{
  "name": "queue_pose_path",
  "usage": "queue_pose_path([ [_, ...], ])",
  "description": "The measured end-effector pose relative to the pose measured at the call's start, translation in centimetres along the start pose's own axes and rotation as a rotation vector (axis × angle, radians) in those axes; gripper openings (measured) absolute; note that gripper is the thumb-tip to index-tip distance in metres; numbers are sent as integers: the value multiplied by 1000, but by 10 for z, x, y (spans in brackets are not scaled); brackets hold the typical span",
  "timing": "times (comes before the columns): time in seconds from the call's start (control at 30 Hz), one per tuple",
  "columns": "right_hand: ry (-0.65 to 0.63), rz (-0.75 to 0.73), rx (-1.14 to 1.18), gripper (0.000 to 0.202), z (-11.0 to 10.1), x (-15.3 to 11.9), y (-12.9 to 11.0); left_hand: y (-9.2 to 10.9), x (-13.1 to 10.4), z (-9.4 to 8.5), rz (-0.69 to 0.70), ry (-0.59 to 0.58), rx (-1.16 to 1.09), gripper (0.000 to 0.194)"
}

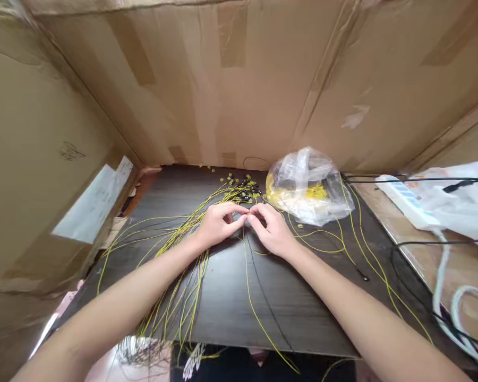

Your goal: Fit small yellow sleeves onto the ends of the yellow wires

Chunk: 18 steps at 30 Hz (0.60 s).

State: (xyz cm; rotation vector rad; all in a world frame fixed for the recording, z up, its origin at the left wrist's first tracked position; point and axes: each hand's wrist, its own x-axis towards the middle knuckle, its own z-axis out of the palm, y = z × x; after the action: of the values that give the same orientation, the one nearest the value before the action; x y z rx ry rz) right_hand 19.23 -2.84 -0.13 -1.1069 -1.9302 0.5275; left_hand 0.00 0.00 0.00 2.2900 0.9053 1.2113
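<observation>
My left hand (222,224) and my right hand (271,229) meet fingertip to fingertip over the middle of the dark table (223,302). Both pinch something too small to make out. A thin yellow wire (248,289) hangs from between the fingertips and runs down to the table's front edge. Beside and under my left hand lies a bundle of yellow wires (175,239). Just beyond the hands is a pile of small black and yellow parts (245,188). A clear plastic bag (308,185) with yellow pieces inside sits behind my right hand.
Cardboard walls (223,85) stand behind and at the left. More yellow wires curve over the table's right side, one ending in a black tip (362,275). A white power strip (408,202) with white and black cables lies at the right. Wire ends hang over the front edge.
</observation>
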Motion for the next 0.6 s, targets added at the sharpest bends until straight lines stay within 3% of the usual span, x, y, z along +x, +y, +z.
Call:
queue_pose_path([
  [0.2, -7, 0, -4, 17, -2, 0, 1, -1, -2, 0, 34, 5, 55, 12],
  [0.4, -67, 34, -38, 36, -1, 1, 1, 2, -2, 0, 70, -2, 85, 11],
  [0.6, -19, 38, 6, 10, -1, 0, 1, 1, 0, 0, -16, -11, 31, 11],
])
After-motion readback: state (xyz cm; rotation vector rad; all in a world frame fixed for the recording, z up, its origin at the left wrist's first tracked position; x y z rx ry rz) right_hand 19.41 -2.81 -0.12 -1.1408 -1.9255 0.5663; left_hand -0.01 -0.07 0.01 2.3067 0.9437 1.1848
